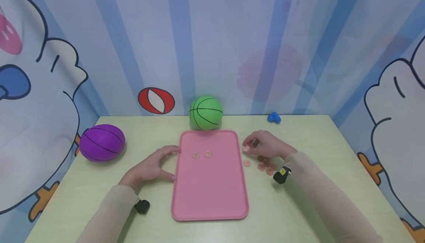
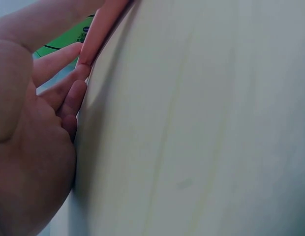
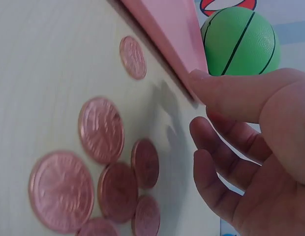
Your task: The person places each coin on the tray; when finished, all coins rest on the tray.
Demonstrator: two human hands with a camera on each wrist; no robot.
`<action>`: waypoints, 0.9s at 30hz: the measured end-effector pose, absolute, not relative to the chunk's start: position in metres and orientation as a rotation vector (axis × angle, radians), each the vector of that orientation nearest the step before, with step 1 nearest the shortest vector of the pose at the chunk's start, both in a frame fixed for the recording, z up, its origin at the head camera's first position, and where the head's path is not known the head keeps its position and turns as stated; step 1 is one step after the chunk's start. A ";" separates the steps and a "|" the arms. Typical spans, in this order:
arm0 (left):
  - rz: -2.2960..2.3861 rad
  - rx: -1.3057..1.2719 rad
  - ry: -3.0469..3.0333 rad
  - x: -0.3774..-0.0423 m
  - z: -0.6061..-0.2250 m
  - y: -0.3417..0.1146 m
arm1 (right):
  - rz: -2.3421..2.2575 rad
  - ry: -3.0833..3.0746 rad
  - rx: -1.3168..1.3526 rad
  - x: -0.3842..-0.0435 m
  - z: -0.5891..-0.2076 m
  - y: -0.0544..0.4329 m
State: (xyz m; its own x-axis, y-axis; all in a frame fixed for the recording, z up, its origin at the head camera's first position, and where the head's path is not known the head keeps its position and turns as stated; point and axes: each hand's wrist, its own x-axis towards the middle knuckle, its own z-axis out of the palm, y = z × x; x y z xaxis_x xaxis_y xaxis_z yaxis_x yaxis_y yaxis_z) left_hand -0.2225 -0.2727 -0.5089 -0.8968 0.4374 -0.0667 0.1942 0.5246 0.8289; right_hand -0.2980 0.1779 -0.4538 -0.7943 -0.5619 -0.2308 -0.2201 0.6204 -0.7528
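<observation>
A pink tray (image 1: pixel 212 195) lies on the table with two copper coins (image 1: pixel 201 154) in its upper part. At its left rim rests my left hand (image 1: pixel 151 167), fingers and thumb spread and their tips right at the edge. My right hand (image 1: pixel 265 145) is just off the tray's upper right side and pinches a copper coin (image 1: pixel 245 148) between thumb and fingers. The right wrist view hides that coin behind the thumb. Below this hand lie several loose copper coins (image 3: pixel 101 130), bunched together, and a single coin (image 3: pixel 133 57) sits apart, closer to the tray.
Against the tray's far end stands a green toy basketball (image 1: pixel 206 113). A purple ball (image 1: pixel 102 143) sits at the left of the table (image 1: pixel 149 228). Small blue objects (image 1: pixel 274 117) lie near the back edge, where a printed curtain (image 1: pixel 225 51) hangs.
</observation>
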 end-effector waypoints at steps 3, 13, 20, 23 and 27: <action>1.308 0.530 2.500 -0.223 -0.508 -0.273 | -1.001 2.439 -0.674 -0.298 -0.451 0.169; 1.314 0.547 2.495 -0.221 -0.507 -0.272 | -1.122 2.324 -0.635 -0.294 -0.453 0.134; 1.315 0.534 2.495 -0.221 -0.507 -0.272 | -0.957 2.470 -0.901 -0.298 -0.455 0.112; 1.319 0.533 2.495 -0.221 -0.507 -0.272 | -0.909 2.499 -0.972 -0.301 -0.458 0.106; 1.319 0.535 2.499 -0.222 -0.508 -0.272 | -0.855 2.527 -1.053 -0.303 -0.464 0.099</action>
